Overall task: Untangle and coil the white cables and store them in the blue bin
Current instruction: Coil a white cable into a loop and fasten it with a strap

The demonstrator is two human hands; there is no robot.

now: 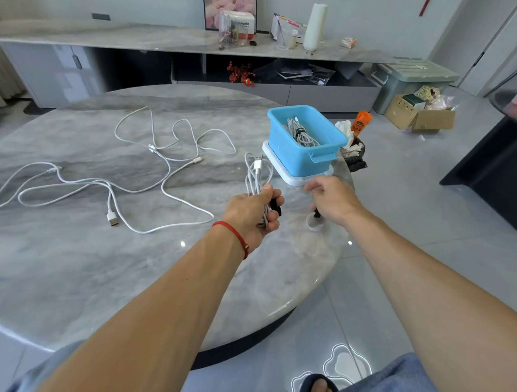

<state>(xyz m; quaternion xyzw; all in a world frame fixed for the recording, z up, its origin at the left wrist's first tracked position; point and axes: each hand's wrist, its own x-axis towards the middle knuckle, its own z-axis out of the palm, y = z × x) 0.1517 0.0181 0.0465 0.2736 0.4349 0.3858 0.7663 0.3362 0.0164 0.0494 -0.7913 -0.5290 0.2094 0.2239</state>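
Your round marble table (pixel 78 275) carries everything, so take the blue bin (pixel 304 153) near its far right edge as your landmark. The bin stands on a white lid or tray (pixel 283 173) that shows under its near side. Inside the bin lies one coiled grey-white cable bundle (pixel 300 132), bound by a dark strap around its middle.

Well to the left of the bin, loose white cables (pixel 151 170) sprawl across the tabletop in wide tangled loops, their plugs lying apart from each other.

Just in front of the bin, your left hand (pixel 253 216) grips a coiled white cable (pixel 258 175); its loops and USB plug stick up out of your fist toward the bin, and something black, probably a strap, shows at your fingertips. A red string bracelet (pixel 233 234) circles that wrist.

Your right hand (pixel 330 200) hovers near the bin's front corner with fingers curled downward; whether they hold anything you cannot tell from this angle. Beneath it sits a small white cup-like object (pixel 314 224) with a dark piece above it.
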